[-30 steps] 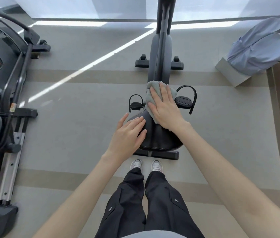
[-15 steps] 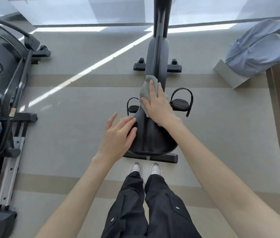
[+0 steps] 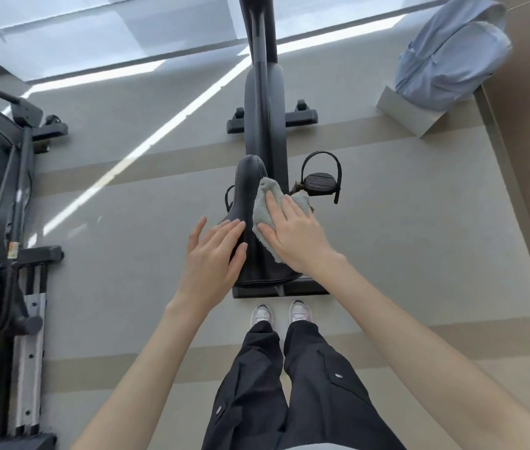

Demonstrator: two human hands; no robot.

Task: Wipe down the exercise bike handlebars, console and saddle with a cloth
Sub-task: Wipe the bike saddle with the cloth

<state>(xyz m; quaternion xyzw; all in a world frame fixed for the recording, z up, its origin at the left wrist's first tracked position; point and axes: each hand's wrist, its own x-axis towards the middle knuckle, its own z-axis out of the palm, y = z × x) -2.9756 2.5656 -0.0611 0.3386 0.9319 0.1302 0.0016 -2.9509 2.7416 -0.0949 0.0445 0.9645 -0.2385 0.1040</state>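
Grey-green terry cloth (image 3: 265, 206) lay on the right flank of the black saddle (image 3: 246, 186), about mid-length. The right hand (image 3: 292, 235) pinned it flat, fingers straight and pressing, not curled round it. The left hand (image 3: 214, 254) was flat too, fingers extended, resting on the saddle's left side and holding nothing. The saddle's long axis ran near to far, wide rear by the person, nose far. The bare nose lay far and slightly left of the cloth, so the right hand was better placed for it. Step judged: saddle wipe, unfinished. Tight spots: right pedal (image 3: 320, 181) just beside the cloth's far-right corner, frame column (image 3: 262, 118) just past the nose. Open floor to the left. Handlebars and console were not visible.
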